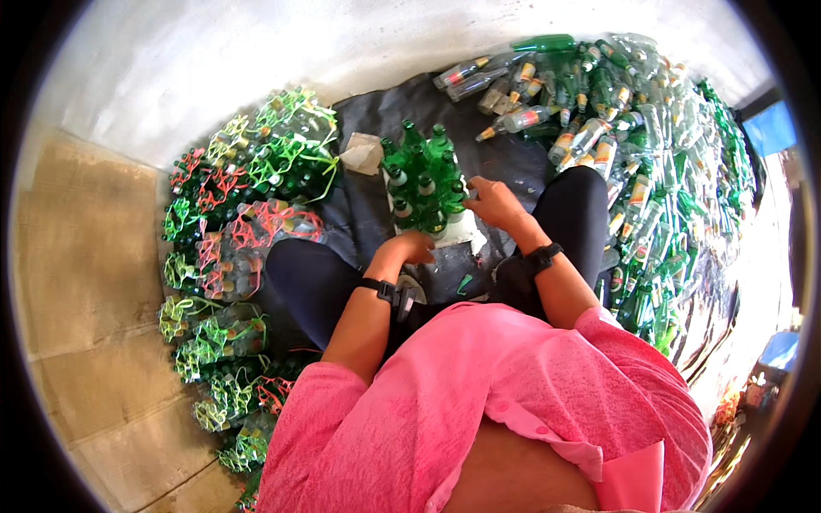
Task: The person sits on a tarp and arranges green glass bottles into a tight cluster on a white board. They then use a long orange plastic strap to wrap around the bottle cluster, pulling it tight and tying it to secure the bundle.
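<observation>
Several green glass bottles (424, 185) stand upright in a close group on a flat white board (460, 232) between my knees. At the near left corner of that group is my left hand (414, 247), its fingers partly hidden and curled near the board's edge; whether it touches a bottle is unclear. My right hand (492, 200) is at the group's right side, thumb and fingers beside the neck of a green bottle (456, 197). I cannot tell if it grips that bottle.
A large heap of loose clear and green bottles (641, 134) lies at the right. Bottle bundles tied with green and red plastic strips (276, 221) line the left. A crumpled brown paper piece (362, 154) lies on the black sheet (365, 211). A pale wall (256, 51) rises beyond.
</observation>
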